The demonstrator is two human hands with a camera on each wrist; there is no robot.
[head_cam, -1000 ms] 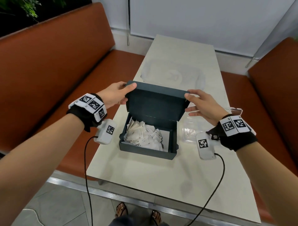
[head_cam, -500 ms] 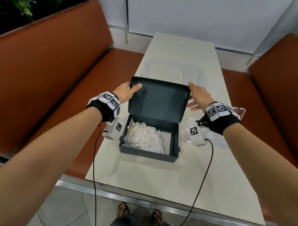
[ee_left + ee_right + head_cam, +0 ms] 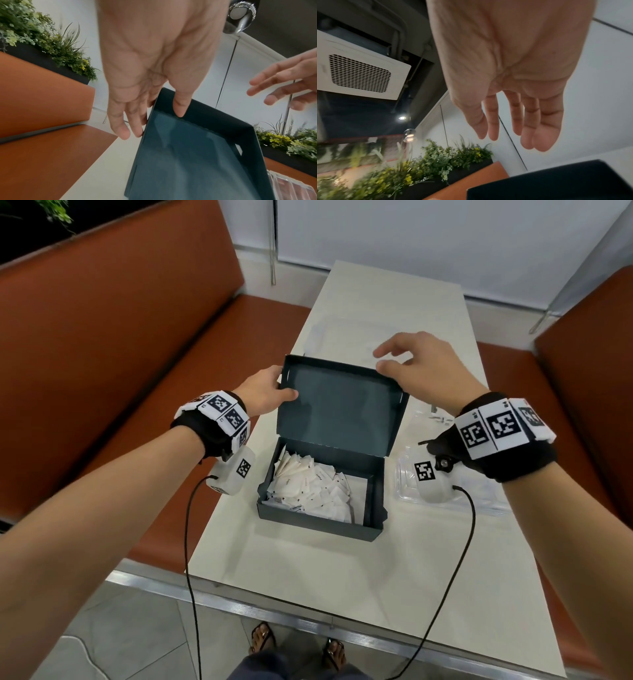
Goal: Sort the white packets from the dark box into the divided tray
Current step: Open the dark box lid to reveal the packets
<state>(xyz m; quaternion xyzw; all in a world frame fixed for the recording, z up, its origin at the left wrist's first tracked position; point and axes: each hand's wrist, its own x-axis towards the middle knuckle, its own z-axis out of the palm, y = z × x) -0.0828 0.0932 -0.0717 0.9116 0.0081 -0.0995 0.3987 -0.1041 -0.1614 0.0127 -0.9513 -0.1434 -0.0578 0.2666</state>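
At the lid's left corner, the left hand (image 3: 263, 390) has its grip on the dark box's lid (image 3: 339, 409): thumb on the inner face, fingers (image 3: 135, 121) behind the edge, holding it tipped up and open. Over on the other side, the right hand (image 3: 421, 371) hovers above the lid's far right corner, fingers spread and loose, grasping nothing; its thumb looks close to the top edge, though contact can't be made out. Below that lid, the dark box (image 3: 318, 517) sits on the bench (image 3: 308, 577) with the white packets (image 3: 311, 491) heaped inside, mostly to its left half, none lifted out. Just to the right of the box lies the clear divided tray (image 3: 493, 505), partly hidden by the right wrist, and no packet shows in the parts on view. A second clear plastic piece (image 3: 329, 337) rests farther back on the bench. So by my reading: box opened, sorting itself not yet begun, the whole heap left to move across
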